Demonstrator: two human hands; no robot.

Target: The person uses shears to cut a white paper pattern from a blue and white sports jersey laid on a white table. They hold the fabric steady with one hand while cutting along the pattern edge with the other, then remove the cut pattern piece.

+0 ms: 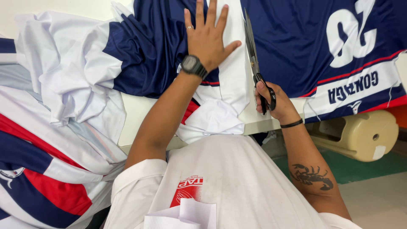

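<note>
Here, left hand (207,38): flat, fingers spread, pinning the white strip (232,72) taut.
Right hand (273,101): closed through the scissors (254,63) handles, blades together along the strip's edge.

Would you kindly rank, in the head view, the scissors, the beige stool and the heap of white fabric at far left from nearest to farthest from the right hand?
1. Scissors: held in the right hand, blades pointing away along the fabric.
2. Beige stool: lower right, under the table edge.
3. Heap of white fabric: far left, beyond the left hand.
</note>
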